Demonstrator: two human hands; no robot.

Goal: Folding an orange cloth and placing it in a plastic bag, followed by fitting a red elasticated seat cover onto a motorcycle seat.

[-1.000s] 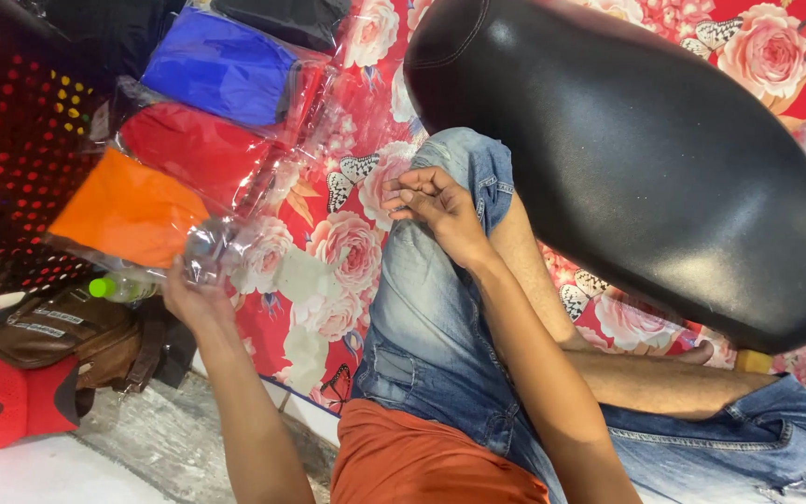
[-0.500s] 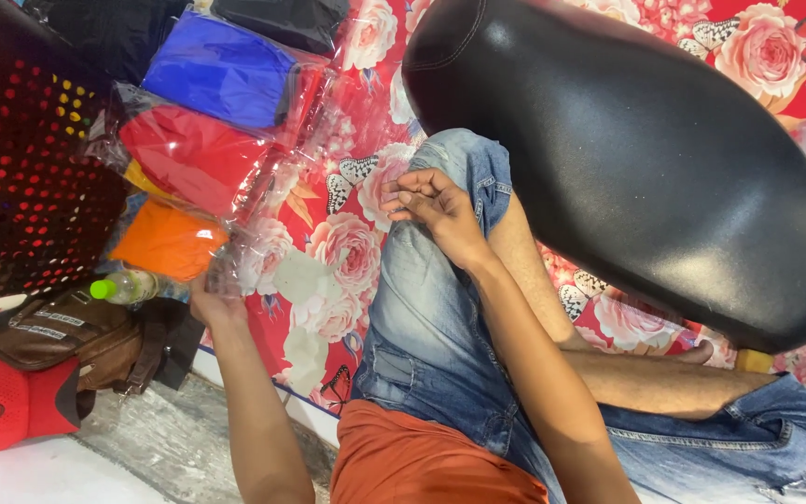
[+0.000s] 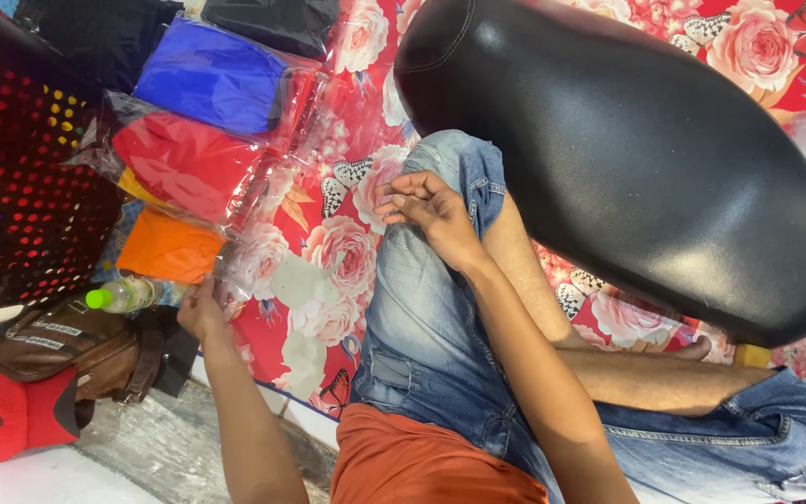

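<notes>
At the far left stood the dark perforated basket (image 3: 20,187), and just beside it lay the row of folded cloths in clear bags. My left hand (image 3: 202,313) had its fingers closed on the lower edge of the orange packet (image 3: 170,247), which lay at the near end of that row, under the red packet (image 3: 179,163) and just above the green-capped bottle (image 3: 123,296). I judged it light and soft — folded fabric that would sag if lifted by one corner — and the plastic sleeve slippery, so a pinch across the folded edge seemed the surest hold. Further right, my right hand (image 3: 431,215) rested on my jeans-clad knee (image 3: 440,168), fingers loosely curled and holding nothing, beside the big black cushion (image 3: 646,159) on the flowered sheet (image 3: 328,271).
</notes>
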